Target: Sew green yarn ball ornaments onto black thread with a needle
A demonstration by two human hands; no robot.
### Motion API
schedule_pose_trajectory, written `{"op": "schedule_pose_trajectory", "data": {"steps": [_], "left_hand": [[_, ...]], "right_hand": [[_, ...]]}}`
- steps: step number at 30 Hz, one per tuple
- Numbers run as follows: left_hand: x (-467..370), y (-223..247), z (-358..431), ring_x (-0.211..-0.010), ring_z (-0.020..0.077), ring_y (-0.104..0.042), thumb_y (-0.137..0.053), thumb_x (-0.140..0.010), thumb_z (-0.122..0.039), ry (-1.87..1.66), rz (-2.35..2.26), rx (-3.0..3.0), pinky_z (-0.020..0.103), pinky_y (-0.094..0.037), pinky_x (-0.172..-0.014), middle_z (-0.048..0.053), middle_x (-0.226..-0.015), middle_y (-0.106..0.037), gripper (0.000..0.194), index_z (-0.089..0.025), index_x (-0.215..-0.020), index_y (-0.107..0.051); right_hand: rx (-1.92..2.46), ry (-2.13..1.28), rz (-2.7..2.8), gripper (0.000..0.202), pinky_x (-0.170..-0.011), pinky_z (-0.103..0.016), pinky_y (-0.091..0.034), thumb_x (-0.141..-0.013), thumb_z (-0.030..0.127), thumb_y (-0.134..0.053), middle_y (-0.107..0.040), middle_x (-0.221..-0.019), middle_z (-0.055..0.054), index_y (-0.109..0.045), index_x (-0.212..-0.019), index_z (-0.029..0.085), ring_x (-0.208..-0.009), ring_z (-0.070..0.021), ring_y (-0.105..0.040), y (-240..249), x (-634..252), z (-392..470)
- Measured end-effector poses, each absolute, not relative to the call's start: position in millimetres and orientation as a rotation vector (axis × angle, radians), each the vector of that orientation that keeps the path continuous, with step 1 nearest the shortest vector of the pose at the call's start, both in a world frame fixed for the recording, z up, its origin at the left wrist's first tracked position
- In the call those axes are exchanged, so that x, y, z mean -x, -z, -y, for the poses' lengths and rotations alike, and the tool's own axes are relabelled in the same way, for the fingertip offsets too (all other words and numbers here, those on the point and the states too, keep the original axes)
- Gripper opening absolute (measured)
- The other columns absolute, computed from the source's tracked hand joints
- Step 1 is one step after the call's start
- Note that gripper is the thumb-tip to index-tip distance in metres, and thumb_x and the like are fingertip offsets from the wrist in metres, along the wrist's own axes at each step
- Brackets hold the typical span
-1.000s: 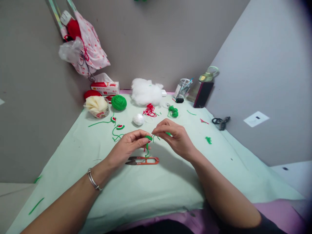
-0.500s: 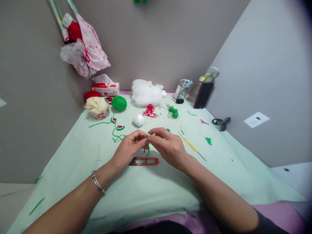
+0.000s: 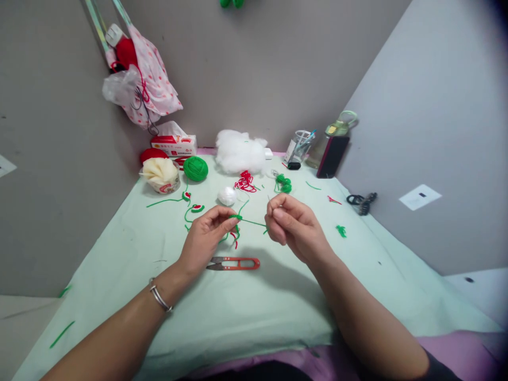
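Over the mint desk [image 3: 238, 317] my left hand [image 3: 206, 235] pinches the green crochet piece [image 3: 235, 218] while my right hand [image 3: 296, 225], fingers closed, draws the green yarn [image 3: 254, 223] taut; next it needs steady tension.

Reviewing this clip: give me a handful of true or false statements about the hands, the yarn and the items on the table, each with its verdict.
1. The left hand pinches a small green crocheted piece. True.
2. A taut green yarn strand runs between the two hands. True.
3. The orange-handled thread snips are in the right hand. False: they lie on the pale green table cover, nearer the person than both hands.
4. The green yarn ball sits beside the white stuffing pile, towards the back wall. True.
5. The left wrist is bare. False: it wears a silver bangle.
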State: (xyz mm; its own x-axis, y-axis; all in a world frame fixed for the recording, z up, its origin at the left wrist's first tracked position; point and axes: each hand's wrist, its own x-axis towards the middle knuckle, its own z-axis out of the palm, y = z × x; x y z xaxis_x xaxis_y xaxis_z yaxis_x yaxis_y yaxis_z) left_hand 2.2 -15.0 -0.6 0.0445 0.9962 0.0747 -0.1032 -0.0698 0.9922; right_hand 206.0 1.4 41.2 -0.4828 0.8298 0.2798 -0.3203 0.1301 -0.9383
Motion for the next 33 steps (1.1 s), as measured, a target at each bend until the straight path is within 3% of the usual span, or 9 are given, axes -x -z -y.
{"op": "schedule_pose_trajectory", "data": {"steps": [16,20,25,33], "left_hand": [[-1.5,1.2,13.8,-0.081,0.0139,-0.063,-0.075,-0.083,-0.036,-1.309,-1.079,-1.178,0.028,-0.052,-0.081,0.0,-0.087,-0.067,0.019,-0.021,-0.094,-0.07],[-4.3,-1.1,15.0,-0.083,0.0134,-0.062,-0.073,-0.084,-0.031,-1.348,-1.044,-1.187,0.027,-0.052,-0.08,-0.001,-0.09,-0.064,0.019,-0.021,-0.098,-0.065],[-7.4,-3.6,18.7,-0.08,0.0128,-0.059,-0.072,-0.084,-0.026,-1.393,-1.015,-1.231,0.026,-0.05,-0.076,-0.002,-0.085,-0.059,0.017,-0.02,-0.088,-0.057],[-8.8,-1.1,20.2,-0.085,0.0129,-0.059,-0.07,-0.088,-0.025,-1.319,-0.948,-1.322,0.026,-0.049,-0.08,-0.001,-0.09,-0.061,0.012,-0.021,-0.093,-0.06]], "right_hand": [[0.416,-1.659,1.498,0.01,-0.045,-0.022,-0.025,-0.096,0.028,-0.061,-0.041,-0.052,0.008,-0.061,-0.094,0.018,-0.044,-0.0066,-0.029,-49.0,-220.3,-4.8],[0.693,-1.326,1.699,0.017,-0.05,-0.023,-0.032,-0.099,0.026,-0.056,-0.046,-0.057,0.007,-0.063,-0.115,0.022,-0.05,-0.0093,-0.039,-45.5,-215.3,-4.3],[0.932,-0.758,2.004,0.023,-0.063,-0.026,-0.041,-0.099,0.015,-0.045,-0.058,-0.073,0.001,-0.067,-0.103,0.021,-0.065,-0.0116,-0.052,-35.7,-202.4,1.1],[0.821,-0.493,2.145,0.014,-0.065,-0.025,-0.045,-0.097,0.016,-0.054,-0.058,-0.082,-0.002,-0.064,-0.105,0.019,-0.071,-0.0127,-0.055,-24.0,-194.9,1.1]]}}
